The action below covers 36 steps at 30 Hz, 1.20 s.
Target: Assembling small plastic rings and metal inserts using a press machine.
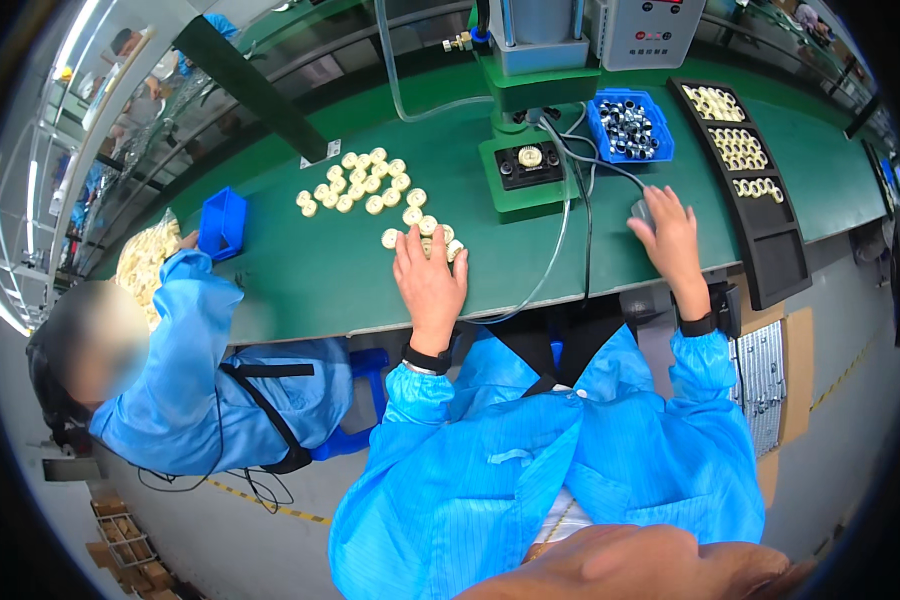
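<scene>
My left hand [430,285] lies palm down with its fingers stretched over the near end of a loose group of round cream plastic parts [373,184]. Its fingertips touch a few of them; whether one is pinched is hidden. To the right, my right hand [673,245] rests around a grey, mouse-shaped piece [641,212] on a cable, its thumb and forefinger on either side. Between my hands and farther off stands a green bench press [540,95]. One cream part [529,156] sits in the black fixture [510,178] on its base.
A blue bin [630,125] of metal rings stands right of the press. Beyond it is a black compartment tray [775,245] with rows of cream parts. Cables and a clear hose cross the green bench [340,280]. A co-worker [180,360] sits left, by an empty blue bin [222,222].
</scene>
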Motion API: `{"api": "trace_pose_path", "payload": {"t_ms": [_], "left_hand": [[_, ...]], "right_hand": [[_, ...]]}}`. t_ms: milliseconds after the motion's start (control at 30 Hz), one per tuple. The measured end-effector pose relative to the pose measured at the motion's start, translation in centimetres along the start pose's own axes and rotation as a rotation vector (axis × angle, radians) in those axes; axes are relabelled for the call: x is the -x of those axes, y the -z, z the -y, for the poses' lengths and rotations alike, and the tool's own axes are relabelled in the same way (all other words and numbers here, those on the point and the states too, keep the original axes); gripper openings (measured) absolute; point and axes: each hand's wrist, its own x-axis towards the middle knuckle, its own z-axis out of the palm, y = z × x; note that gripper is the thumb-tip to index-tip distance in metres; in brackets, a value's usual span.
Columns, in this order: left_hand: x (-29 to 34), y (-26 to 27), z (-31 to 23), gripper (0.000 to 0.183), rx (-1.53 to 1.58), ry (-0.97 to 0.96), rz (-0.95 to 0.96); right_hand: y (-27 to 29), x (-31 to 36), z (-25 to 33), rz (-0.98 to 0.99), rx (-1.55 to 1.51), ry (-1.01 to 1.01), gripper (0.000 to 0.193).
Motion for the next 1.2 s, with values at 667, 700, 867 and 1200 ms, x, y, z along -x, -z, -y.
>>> {"api": "trace_pose_path", "payload": {"t_ms": [667, 700, 867, 1200], "left_hand": [[-0.1, 0.7, 1.6, 0.040, 0.178, -0.152, 0.029], [-0.2, 0.9, 1.8, 0.040, 0.188, -0.160, 0.033], [0.0, 0.9, 2.1, 0.038, 0.192, -0.115, 0.027], [0.6, 0.5, 1.9, 0.033, 0.061, -0.036, -0.069]], "right_hand": [[-3.4, 2.0, -1.2, -0.055, 0.134, 0.018, 0.066], [-3.2, 1.8, -0.9, -0.058, 0.133, 0.016, 0.066], [-1.1, -3.8, 3.1, -0.257, -0.206, 0.068, 0.069], [-2.6, -14.7, 11.1, 0.018, -1.012, 0.021, 0.033]]}}
